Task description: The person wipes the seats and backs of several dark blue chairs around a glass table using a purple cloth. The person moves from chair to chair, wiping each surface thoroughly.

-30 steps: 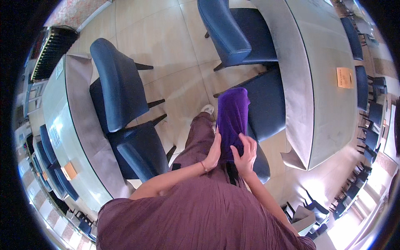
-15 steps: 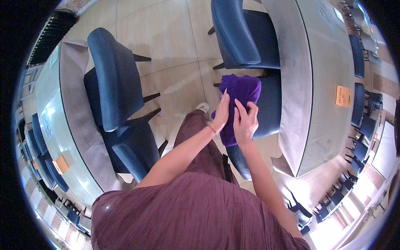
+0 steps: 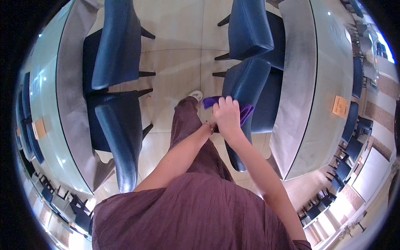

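Observation:
A purple plush cloth (image 3: 246, 113) lies over the top of the blue chair back (image 3: 248, 79) to my right. My right hand (image 3: 228, 116) is on it with bent fingers closed over the cloth, which sticks out on both sides. Close beside and partly beneath it is my left hand (image 3: 213, 121); its fingers are hidden behind the right hand and the cloth.
Blue chairs (image 3: 118, 50) line a cloth-covered, glass-topped table (image 3: 46, 108) on my left. A similar table (image 3: 329, 62) runs along my right, with an orange card (image 3: 340, 106) on it. Tiled floor (image 3: 177, 62) lies between the rows.
The cloth, spread flat before, is now bunched under my hands. My right hand has moved left, over my left hand, and its fingers have closed. The view has shifted along the chairs.

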Tool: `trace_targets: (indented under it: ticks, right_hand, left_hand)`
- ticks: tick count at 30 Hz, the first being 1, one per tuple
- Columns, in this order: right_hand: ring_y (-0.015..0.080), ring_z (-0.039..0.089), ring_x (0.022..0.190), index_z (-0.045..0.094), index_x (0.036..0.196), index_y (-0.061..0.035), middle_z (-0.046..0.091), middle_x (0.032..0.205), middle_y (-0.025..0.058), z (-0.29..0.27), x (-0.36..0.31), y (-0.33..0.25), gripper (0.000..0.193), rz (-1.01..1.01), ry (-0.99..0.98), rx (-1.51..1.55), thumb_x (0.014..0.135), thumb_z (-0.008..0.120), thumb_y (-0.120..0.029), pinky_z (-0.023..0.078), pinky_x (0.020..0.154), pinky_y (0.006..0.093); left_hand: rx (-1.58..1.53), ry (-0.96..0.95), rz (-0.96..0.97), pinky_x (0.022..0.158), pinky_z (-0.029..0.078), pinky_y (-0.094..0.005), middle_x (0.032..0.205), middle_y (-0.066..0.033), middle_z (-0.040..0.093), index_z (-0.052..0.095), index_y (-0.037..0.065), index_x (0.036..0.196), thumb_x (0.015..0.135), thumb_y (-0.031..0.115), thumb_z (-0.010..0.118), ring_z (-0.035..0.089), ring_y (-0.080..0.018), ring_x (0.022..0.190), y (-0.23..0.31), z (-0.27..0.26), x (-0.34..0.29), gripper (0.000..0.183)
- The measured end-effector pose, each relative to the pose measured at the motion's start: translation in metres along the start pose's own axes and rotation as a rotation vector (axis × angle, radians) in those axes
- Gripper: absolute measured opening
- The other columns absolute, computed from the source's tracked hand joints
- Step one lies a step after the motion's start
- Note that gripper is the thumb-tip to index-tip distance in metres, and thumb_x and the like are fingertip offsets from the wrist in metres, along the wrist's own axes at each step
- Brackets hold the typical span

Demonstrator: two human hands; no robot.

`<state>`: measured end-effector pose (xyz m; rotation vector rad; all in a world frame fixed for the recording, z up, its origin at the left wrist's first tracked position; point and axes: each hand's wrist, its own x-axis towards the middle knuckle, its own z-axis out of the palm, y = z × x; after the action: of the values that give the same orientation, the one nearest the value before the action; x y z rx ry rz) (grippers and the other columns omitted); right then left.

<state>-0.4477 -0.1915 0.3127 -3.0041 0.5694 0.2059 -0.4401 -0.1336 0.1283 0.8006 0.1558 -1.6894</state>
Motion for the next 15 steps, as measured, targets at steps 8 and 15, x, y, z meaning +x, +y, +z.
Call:
trace_targets:
  ticks: [8,15]
  right_hand:
    - [0.0286,0.060,0.082,0.066,0.101,-0.0094,0.054,0.085,0.0101,0.002,-0.188,-0.031,0.020,0.052,-0.007,0.397,0.081,0.068,-0.013,0.049,0.067,0.0386]
    - [0.0354,0.062,0.089,0.063,0.104,-0.0029,0.061,0.098,0.0158,-0.028,-0.205,-0.006,0.017,0.207,0.277,0.594,0.088,0.069,-0.003,0.051,0.076,0.0411]
  left_hand:
    - [-0.269,0.054,-0.194,0.102,0.045,-0.0342,0.125,-0.0072,0.058,0.048,0.007,0.138,0.108,0.033,0.037,0.055,-0.0203,0.114,-0.135,0.041,-0.116,0.041]
    - [0.075,0.411,0.723,0.106,0.041,-0.0355,0.127,-0.0069,0.055,0.047,0.003,0.139,0.103,0.018,0.055,0.051,-0.0231,0.119,-0.193,0.065,-0.071,0.040]
